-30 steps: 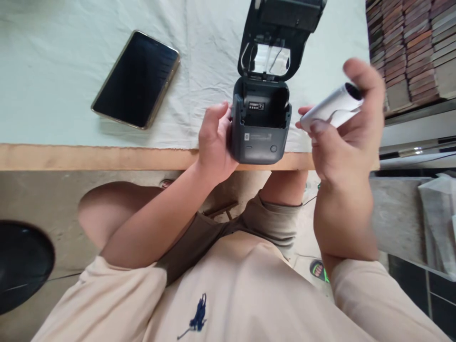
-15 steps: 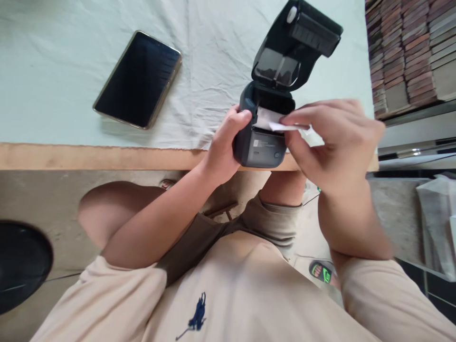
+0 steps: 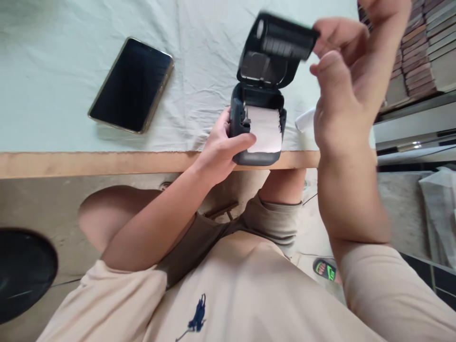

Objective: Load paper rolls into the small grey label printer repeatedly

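A dark portable label printer (image 3: pixel 257 159) is held by my left hand (image 3: pixel 223 145) over the table's front edge. Its hinged lid (image 3: pixel 269 52) stands raised. The thumb of that hand lies on the white paper (image 3: pixel 265 130), which comes from inside the printer and drapes over its front. At the lid's upper right corner is my right hand (image 3: pixel 347 90), fingers bent against the edge and thumb apart from them. A loose white piece of paper (image 3: pixel 305 119) lies on the cloth, partly hidden behind the right wrist.
A dark-screened phone or tablet (image 3: pixel 131 85) in a clear case rests on the pale cloth (image 3: pixel 203 57) to the left. Stacked reddish tiles or bricks (image 3: pixel 415 66) stand beyond the table's right side. A black round object (image 3: pixel 26 275) is at the lower left.
My right hand has left the paper and risen to the lid. Paper now drapes over the printer's front, and a loose piece shows on the cloth. The lid is tilted lower.
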### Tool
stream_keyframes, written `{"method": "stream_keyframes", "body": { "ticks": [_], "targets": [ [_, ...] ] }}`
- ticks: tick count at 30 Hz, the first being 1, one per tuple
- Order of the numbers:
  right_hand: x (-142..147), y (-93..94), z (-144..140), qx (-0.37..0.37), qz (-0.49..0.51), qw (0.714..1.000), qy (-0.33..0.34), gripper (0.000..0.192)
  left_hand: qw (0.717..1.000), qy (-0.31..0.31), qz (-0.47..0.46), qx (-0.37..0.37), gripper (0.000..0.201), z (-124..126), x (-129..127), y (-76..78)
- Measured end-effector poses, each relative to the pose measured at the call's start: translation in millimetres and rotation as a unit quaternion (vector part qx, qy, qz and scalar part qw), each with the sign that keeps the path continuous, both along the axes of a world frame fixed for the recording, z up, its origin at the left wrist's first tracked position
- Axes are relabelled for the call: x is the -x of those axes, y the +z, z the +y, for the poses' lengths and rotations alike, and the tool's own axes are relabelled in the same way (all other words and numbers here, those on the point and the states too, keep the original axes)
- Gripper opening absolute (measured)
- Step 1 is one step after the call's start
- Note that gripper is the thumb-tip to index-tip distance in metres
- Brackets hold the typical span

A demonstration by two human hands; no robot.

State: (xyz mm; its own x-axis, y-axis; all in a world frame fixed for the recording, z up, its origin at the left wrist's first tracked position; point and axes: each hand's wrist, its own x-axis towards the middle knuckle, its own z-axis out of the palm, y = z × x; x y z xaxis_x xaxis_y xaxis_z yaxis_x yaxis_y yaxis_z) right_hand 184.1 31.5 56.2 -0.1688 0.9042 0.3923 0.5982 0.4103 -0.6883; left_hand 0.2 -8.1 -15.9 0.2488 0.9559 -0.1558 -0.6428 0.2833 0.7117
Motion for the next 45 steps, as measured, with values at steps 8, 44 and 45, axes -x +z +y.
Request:
{"method": "stream_keyframes", "body": {
  "ticks": [8,44,45],
  "targets": [
    [4.4,-6.5,-7.4,0.053,-0.078,0.988,0.121,0.044,0.996,-0.040,-0.084,-0.005,0.030,0.4,3.5,0.4],
    [5.7,8.5,-4.1,-0.014,-0.355,0.931,0.077,0.038,0.992,-0.044,-0.108,0.054,0.028,2.1,-0.8,15.9],
    [6.3,8.9,-1.3,-0.013,-0.360,0.930,0.079,0.038,0.992,-0.045,-0.107,0.051,0.028,1.9,-1.0,16.2]
  ]
}}
